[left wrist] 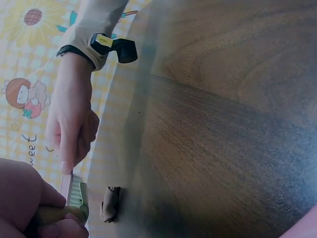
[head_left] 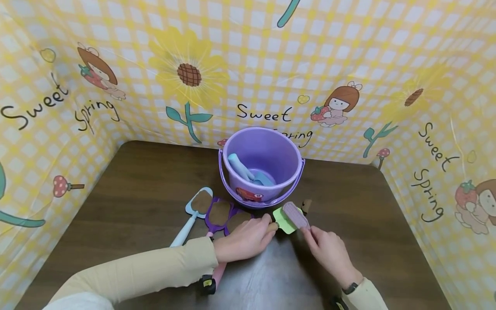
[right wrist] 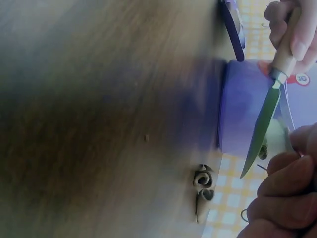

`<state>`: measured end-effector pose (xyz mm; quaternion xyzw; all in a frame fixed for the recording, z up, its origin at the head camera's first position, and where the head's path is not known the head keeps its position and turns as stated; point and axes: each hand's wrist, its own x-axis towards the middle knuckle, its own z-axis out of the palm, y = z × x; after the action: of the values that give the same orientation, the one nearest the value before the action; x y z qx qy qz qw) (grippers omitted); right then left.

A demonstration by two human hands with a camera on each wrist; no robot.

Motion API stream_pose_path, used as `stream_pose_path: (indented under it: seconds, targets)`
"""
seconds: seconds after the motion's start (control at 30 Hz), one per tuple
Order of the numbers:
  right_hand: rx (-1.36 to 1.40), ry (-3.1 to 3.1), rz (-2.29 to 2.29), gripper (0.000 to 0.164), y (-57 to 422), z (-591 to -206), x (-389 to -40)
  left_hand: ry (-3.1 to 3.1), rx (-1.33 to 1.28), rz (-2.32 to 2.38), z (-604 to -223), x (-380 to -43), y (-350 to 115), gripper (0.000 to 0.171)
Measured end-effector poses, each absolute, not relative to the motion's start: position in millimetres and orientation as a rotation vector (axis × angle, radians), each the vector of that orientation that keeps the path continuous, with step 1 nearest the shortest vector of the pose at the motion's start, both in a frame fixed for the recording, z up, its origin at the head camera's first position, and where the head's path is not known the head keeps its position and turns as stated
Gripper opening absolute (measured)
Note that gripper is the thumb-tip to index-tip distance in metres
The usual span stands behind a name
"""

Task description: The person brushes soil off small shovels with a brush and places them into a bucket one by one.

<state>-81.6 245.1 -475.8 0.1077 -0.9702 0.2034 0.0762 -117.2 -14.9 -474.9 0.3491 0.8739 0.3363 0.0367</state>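
My left hand (head_left: 248,239) grips the wooden handle (right wrist: 285,57) of a small spade with a light green blade (head_left: 284,221). In my right hand (head_left: 331,254) is a flat mauve brush (head_left: 295,215), pinched at its near end between thumb and fingers. The brush lies across the right part of the green blade. In the left wrist view, pale bristles (left wrist: 77,192) show beside the blade. A curled brown piece (head_left: 306,206) sits on the table just beyond the blade; the right wrist view shows it rolled up (right wrist: 203,181).
A purple bucket (head_left: 263,146) with a light blue toy tool (head_left: 241,168) inside stands behind my hands. Left of it lie a light blue shovel (head_left: 188,227) and purple shovels (head_left: 208,224) with brown-coloured blades. Patterned cloth (head_left: 248,77) walls the brown table (head_left: 155,181).
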Motion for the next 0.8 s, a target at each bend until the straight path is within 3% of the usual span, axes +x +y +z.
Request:
stream_pose_path:
  seconds: [0.1,0.2,0.4,0.5,0.67,0.8]
  targets:
    - [0.269,-2.919,0.612,0.042,248,-476,-84,2.637,1.048,1.048,-459,-113,-16,0.024]
    - [0.206,-2.934,0.639,0.043,253,-476,-86,2.641,1.064,1.042,-466,-115,-16,0.023]
    - [0.104,-2.97,0.713,0.044,260,-476,-89,2.729,1.099,1.0,-537,-137,-11,0.029]
    - [0.082,-2.974,0.739,0.043,263,-477,-91,2.745,1.089,0.99,-552,-142,-9,0.028]
    - [0.042,-2.987,0.742,0.04,268,-476,-91,2.738,1.084,0.982,-545,-139,-10,0.026]
    - [-0.01,-2.974,0.753,0.042,270,-474,-91,2.722,1.123,1.002,-509,-126,-14,0.027]
